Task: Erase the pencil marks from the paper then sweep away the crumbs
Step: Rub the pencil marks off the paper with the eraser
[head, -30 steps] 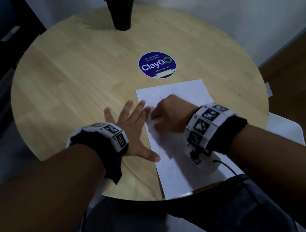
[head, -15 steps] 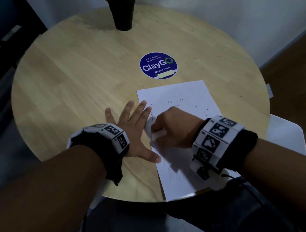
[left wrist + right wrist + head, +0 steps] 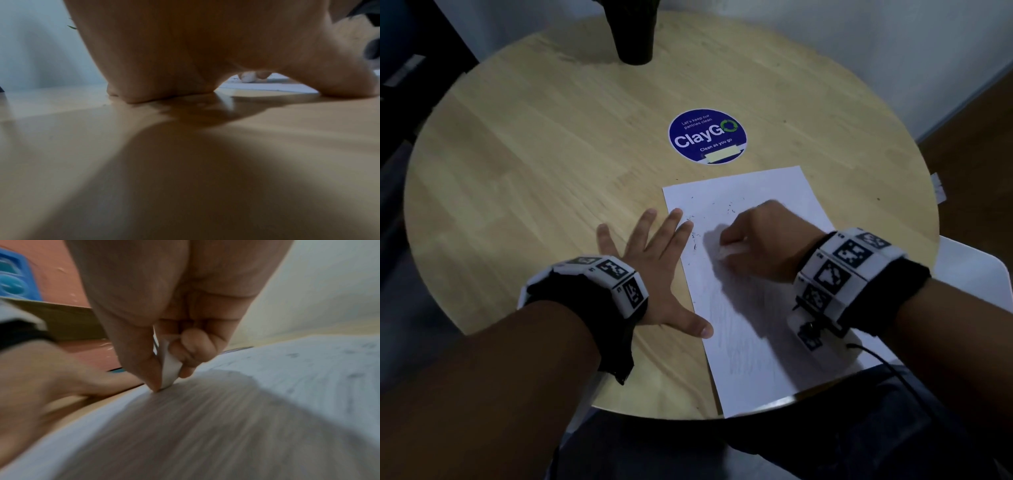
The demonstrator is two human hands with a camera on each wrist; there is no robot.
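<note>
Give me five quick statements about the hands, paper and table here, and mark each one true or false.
1. The right hand pinches a white eraser. True.
2. The left hand is curled into a fist. False: it lies flat, fingers spread.
3. Dark crumbs lie on the paper. True.
4. The ClayGo sticker is under the paper. False: it sits beyond it, uncovered.
5. All pencil marks are gone. False: faint shading remains near the person.

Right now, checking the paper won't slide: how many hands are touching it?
2: the left hand lies flat at its left edge; the right hand presses a white eraser onto the paper.
</note>
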